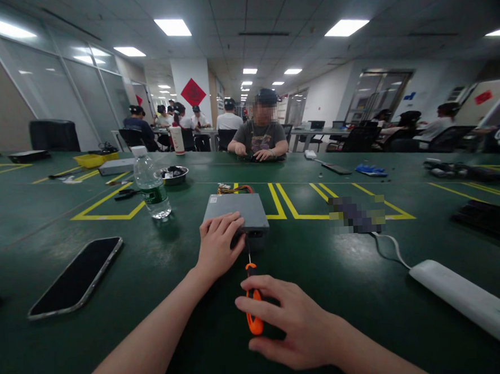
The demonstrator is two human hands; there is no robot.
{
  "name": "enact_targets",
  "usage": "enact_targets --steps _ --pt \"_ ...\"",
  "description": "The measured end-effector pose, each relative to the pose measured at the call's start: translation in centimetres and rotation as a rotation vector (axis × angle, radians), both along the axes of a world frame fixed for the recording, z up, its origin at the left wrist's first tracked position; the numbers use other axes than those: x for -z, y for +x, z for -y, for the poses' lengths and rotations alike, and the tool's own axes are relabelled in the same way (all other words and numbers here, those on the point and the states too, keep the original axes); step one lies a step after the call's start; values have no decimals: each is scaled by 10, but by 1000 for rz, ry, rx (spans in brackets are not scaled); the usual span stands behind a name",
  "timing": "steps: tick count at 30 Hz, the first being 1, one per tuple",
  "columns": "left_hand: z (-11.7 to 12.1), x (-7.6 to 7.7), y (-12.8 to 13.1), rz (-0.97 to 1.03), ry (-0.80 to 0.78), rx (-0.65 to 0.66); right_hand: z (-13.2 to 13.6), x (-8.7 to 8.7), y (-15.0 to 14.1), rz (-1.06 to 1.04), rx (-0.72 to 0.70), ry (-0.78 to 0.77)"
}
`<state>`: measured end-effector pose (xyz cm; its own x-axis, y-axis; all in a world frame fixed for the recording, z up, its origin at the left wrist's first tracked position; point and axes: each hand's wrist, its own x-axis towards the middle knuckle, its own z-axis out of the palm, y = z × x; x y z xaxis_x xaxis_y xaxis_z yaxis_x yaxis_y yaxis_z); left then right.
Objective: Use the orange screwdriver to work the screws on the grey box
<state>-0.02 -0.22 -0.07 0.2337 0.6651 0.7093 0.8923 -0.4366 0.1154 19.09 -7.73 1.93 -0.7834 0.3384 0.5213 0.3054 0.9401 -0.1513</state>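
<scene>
A grey metal computer power supply point(245, 204) lies on the green table, its bundle of coloured wires point(235, 189) at the far side. My left hand point(222, 242) grips its near left corner, fingers over the top and thumb down at the front face. Between the fingers of my right hand point(292, 320) is the handle of an orange and black screwdriver point(254, 308). The shaft points away from me, and its tip reaches the power supply's near face beside the socket. Whether the tip sits in a screw is too small to tell.
Left of the power supply stand a water bottle point(152, 187) and a metal bowl point(173, 175) of small dark parts. A phone point(77, 276) lies nearer left. On the right is a white power strip point(469, 303) with its cable. A person point(259, 133) sits opposite, hands on the table.
</scene>
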Motion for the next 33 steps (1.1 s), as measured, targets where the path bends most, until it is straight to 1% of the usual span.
enact_targets --steps 3,7,10,14,18,20,23,27,31,33 --pt "0 0 0 1 -3 2 1 -1 -1 29 -9 30" --pt "0 0 0 1 1 4 -2 6 -2 -104 -12 63" --pt "0 0 0 1 -3 5 -3 8 0 -161 3 34" --pt "0 0 0 3 -3 3 -1 2 2 -93 13 -23" --pt "-1 1 0 7 6 7 0 0 0 -10 8 32" --pt "-1 1 -1 7 5 8 -2 4 -1 -35 10 31" --pt "0 0 0 2 -1 9 -3 9 0 -101 27 -18" --pt "0 0 0 2 7 5 -1 4 2 -84 34 -68" --pt "0 0 0 6 9 0 1 -2 1 23 21 -5" --pt "0 0 0 6 9 2 0 -1 0 13 17 32"
